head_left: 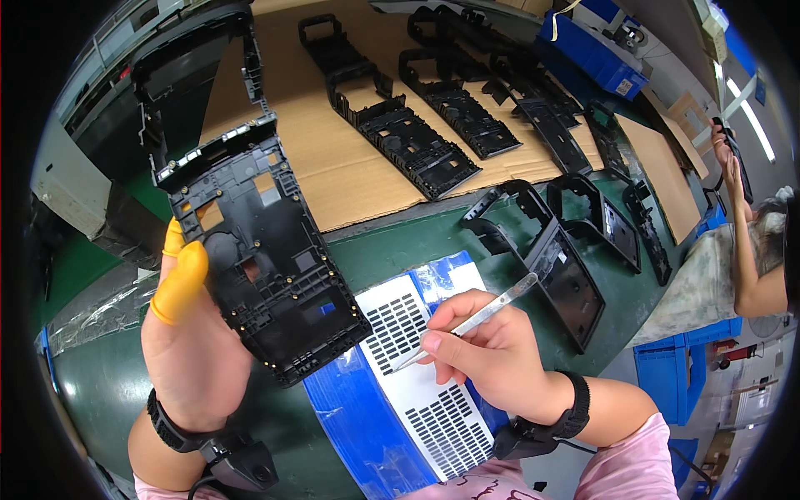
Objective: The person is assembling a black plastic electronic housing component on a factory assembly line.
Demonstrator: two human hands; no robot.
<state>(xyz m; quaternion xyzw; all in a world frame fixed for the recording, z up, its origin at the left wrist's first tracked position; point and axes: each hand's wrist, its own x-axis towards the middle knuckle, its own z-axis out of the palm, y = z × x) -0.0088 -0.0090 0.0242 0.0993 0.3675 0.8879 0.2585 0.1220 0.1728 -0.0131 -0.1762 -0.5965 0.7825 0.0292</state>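
My left hand [196,350], with yellow finger cots on the thumb and a finger, grips a black plastic housing [258,221] by its left side. The housing is tilted, its ribbed inside with cut-outs and brass-coloured inserts facing me. Between the thumb and fingers of my right hand [500,350] are metal tweezers [492,312], slanting down to the left. Their tip reaches a white sheet [429,387] with rows of small black rectangular pads. Whether a pad sits in the tip, I cannot tell. Under the sheet lies a blue plastic-wrapped block [354,417].
Several black housings [417,146] rest on brown cardboard [308,196] at the back. More housings [567,275] stand on the green table [400,237] at right. A blue bin [593,62] sits at the far right. Beyond the table's right side, another person [708,275] holds a black part.
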